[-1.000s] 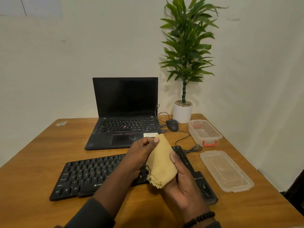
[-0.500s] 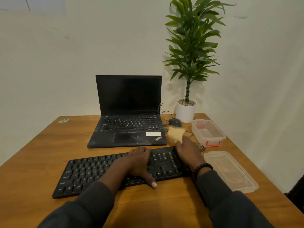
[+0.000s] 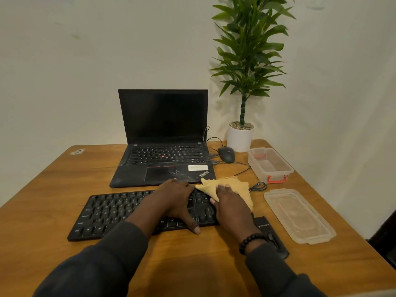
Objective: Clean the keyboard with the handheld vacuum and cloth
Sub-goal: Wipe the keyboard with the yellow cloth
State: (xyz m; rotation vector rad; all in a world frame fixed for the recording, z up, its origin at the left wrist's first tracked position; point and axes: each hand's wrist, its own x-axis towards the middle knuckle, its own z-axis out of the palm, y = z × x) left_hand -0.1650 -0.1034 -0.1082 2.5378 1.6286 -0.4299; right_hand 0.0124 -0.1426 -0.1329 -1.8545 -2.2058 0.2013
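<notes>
A black keyboard (image 3: 111, 213) lies across the wooden desk (image 3: 42, 189) in front of me. My left hand (image 3: 177, 200) rests flat on its right half, thumb over the front edge. My right hand (image 3: 232, 206) presses a yellow cloth (image 3: 230, 183) down on the keyboard's right end, fingers spread over it. A black handheld vacuum (image 3: 267, 230) lies on the desk just right of the keyboard, partly hidden by my right wrist.
An open black laptop (image 3: 162, 133) stands behind the keyboard. A mouse (image 3: 226, 154) with cables and a potted plant (image 3: 241, 136) sit at the back right. A clear plastic box (image 3: 269, 165) and its lid (image 3: 300, 215) lie along the right edge.
Both hands held the cloth above the keyboard a second ago. The left hand has since let go and settled on the keys, and the right hand has brought the cloth down onto the keyboard's right end.
</notes>
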